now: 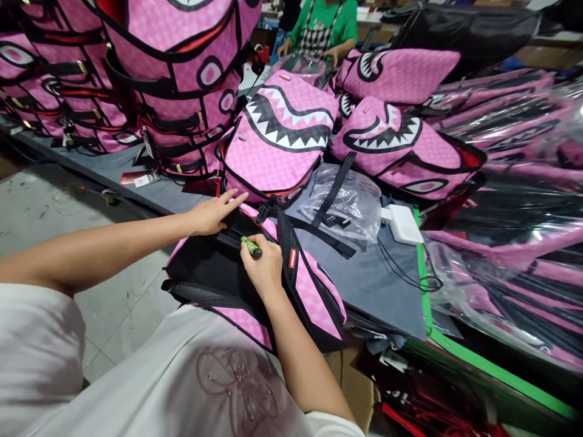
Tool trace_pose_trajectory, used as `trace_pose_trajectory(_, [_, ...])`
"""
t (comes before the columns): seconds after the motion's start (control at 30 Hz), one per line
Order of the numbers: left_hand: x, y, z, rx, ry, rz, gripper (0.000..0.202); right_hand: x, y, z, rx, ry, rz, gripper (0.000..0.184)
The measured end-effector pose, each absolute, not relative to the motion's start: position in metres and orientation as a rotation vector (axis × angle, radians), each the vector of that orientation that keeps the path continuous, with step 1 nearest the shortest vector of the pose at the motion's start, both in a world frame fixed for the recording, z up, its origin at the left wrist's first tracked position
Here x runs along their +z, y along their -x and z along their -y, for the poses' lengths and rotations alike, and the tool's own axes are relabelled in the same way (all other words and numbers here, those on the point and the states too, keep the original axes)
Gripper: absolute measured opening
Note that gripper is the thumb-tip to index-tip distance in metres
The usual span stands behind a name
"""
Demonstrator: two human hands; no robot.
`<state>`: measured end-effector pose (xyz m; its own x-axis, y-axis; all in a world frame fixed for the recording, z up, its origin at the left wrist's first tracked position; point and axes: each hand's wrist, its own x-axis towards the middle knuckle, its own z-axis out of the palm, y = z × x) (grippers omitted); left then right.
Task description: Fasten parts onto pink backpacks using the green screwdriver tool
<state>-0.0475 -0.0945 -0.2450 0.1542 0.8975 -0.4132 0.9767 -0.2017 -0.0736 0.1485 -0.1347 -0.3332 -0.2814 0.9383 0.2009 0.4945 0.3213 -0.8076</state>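
A pink and black backpack [200, 264] lies in front of me with its black back panel and straps facing up. My left hand [216, 213] rests on its upper edge with the fingers stretched out. In my right hand [264, 264] is a green-and-black handled tool [251, 247], gripped over the black panel. Its tip points toward my left hand, and I cannot make out its exact kind. A black shoulder strap [288, 243] with a red label runs beside my right hand. Just beyond stands another pink backpack [277, 167] with a shark-mouth print.
Stacked pink backpacks [182, 91] rise at the left. More pink backpacks [392, 139] and plastic-wrapped ones [501, 243] lie at the right. A clear plastic bag [350, 194] and a white box with a cable [404, 223] sit on the grey table [382, 285]. A person in green [341, 24] works opposite.
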Motion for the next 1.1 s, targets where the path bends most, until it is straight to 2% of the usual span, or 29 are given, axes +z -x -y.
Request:
trace_pose_trajectory(0.23, [-0.236, 0.045, 0.081, -0.809, -1.914, -1.888, 0.106, -0.330, -0.148, 0.134, 0.854, 1.255, 1.907, 0.011])
trace_pose_trajectory(0.43, [-0.244, 0.070, 0.076, -0.610, -2.063, -1.710, 0.101, -0.328, -0.139, 0.130, 0.889, 1.216, 1.947, 0.007])
trace_pose_trajectory(0.67, [-0.249, 0.078, 0.069, -0.648, -2.009, -1.647, 0.102, -0.328, -0.117, 0.122, 1.209, 1.076, 1.852, 0.016])
trace_pose_trajectory(0.87, [-0.258, 0.084, 0.066, -0.584, -1.980, -1.657, 0.101, -0.338, -0.104, 0.110, 1.354, 0.924, 1.775, 0.019])
trace_pose_trajectory(1.1, [-0.266, 0.088, 0.062, -0.535, -1.956, -1.643, 0.101, -0.328, -0.105, 0.107, 1.207, 1.049, 1.964, 0.021])
